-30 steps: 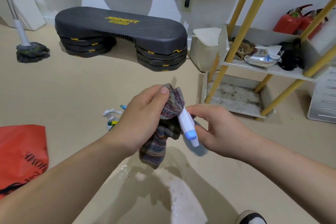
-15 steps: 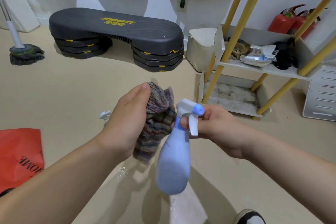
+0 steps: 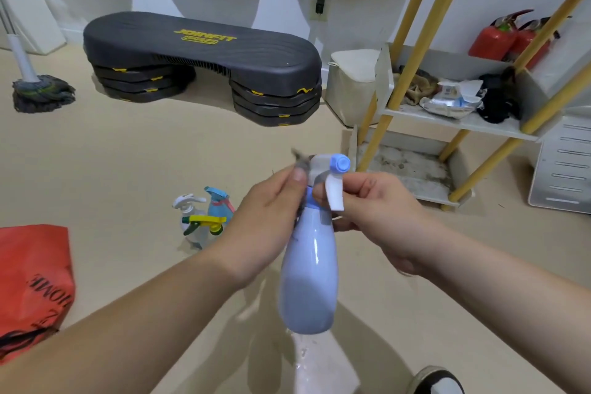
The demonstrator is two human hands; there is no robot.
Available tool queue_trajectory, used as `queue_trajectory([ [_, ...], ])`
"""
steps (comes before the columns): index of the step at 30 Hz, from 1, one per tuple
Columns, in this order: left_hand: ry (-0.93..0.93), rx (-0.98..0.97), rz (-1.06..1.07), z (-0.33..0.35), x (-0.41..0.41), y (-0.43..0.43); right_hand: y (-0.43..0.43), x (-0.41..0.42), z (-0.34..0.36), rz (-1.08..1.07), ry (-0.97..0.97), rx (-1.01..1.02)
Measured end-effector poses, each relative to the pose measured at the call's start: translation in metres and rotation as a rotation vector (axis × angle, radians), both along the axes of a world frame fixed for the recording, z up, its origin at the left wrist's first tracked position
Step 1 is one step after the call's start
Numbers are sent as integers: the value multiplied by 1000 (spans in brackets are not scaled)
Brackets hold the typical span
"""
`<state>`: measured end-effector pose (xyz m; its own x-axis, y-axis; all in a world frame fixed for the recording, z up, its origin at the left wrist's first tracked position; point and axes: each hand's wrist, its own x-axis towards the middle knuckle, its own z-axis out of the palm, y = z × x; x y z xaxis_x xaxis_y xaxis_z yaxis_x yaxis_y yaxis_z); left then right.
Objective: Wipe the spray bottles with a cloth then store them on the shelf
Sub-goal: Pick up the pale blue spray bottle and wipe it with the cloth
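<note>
As right hand (image 3: 377, 205) grips spray bottle (image 3: 308, 278), left hand (image 3: 265, 221) pinching cloth (image 3: 301, 163)

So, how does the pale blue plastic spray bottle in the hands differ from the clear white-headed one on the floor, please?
The pale blue plastic spray bottle is held up by the right hand; the clear white-headed spray bottle sits on the floor, untouched by hands. The pale blue bottle is opaque, the clear one see-through. The blue one's nozzle is blue; the clear one's head looks all white. Both have white triggers.
</note>
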<state>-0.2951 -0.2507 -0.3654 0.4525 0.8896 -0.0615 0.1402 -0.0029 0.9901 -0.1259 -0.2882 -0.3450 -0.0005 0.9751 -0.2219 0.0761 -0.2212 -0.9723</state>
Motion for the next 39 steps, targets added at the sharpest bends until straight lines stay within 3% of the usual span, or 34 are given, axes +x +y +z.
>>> queue_trajectory([
  [3, -17, -237, -1, 0, -1, 3, 1, 0, 6, 40, 10, 11],
  [7, -38, -167, 60, -1, 3, 4, 2, 2, 6, 40, 18, -18],
  [14, -51, -106, 37, 4, 10, -1, 8, 16, 0, -158, 6, 33],
  [19, -135, -167, 102, 2, 7, 4, 3, 21, 6, 112, 13, 52],
  [22, -29, -78, 223, 0, 8, 0, -2, 17, 9, 167, 102, -29],
  [27, 34, 3, 256, 0, 11, -4, 1, 2, -3, -133, 73, -5],
  [33, -100, -197, 408, -2, 1, 16, 10, 15, -6, -257, 142, -139],
  [35, -84, -146, 438, 0, 2, 15, 11, 16, -7, -286, 149, -152],
  [39, 37, 183, 425, 15, 3, 3, 12, 15, -9, -298, 70, -154],
])
